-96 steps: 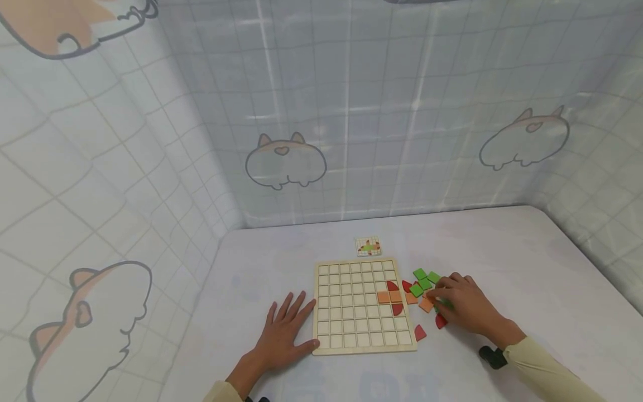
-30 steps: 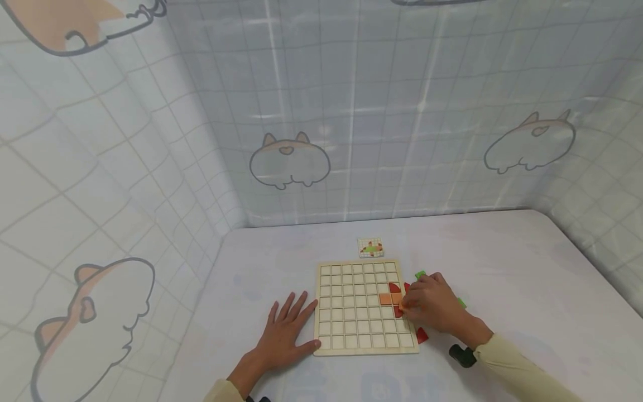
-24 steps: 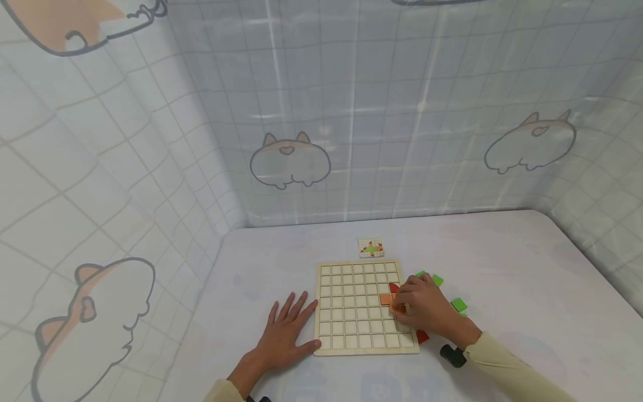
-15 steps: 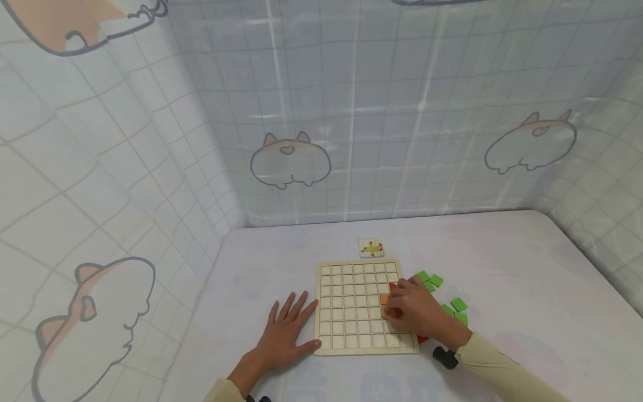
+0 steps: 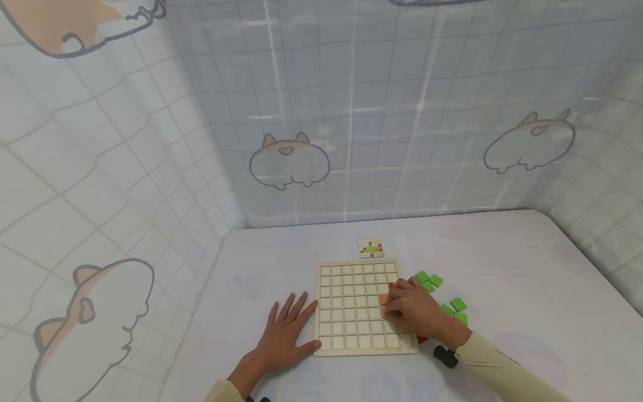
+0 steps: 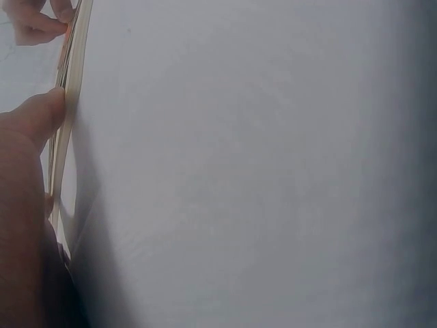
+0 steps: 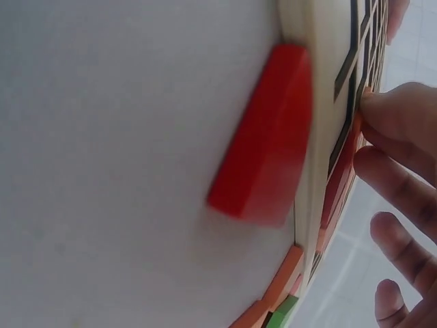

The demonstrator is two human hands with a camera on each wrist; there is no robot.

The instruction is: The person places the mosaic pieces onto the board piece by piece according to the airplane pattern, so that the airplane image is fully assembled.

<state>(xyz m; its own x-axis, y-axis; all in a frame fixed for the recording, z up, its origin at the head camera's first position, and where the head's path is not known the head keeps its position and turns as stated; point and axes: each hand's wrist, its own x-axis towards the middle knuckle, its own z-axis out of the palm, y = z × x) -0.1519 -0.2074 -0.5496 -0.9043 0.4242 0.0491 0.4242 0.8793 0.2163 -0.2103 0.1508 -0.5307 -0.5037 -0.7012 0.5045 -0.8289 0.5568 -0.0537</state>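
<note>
The wooden grid board lies flat on the table. My left hand rests with spread, straight fingers, its thumb and index finger touching the board's left edge. Over the board's right part, my right hand holds an orange square tile between thumb and index finger, down at a cell. Another orange tile sits in the cell just behind it. A red quarter-round tile shows beyond the right fingers, which hide the other tiles there. A loose red tile lies against the board's right edge.
Several green square tiles lie loose right of the board, partly behind the right hand. A small pattern card lies behind the board. Orange tiles lie beside the board in the right wrist view. Patterned curtains enclose the table.
My right hand has gone from the loose tiles leftward onto the board, bringing an orange tile to a cell in front of the placed orange one. The left hand has stayed put.
</note>
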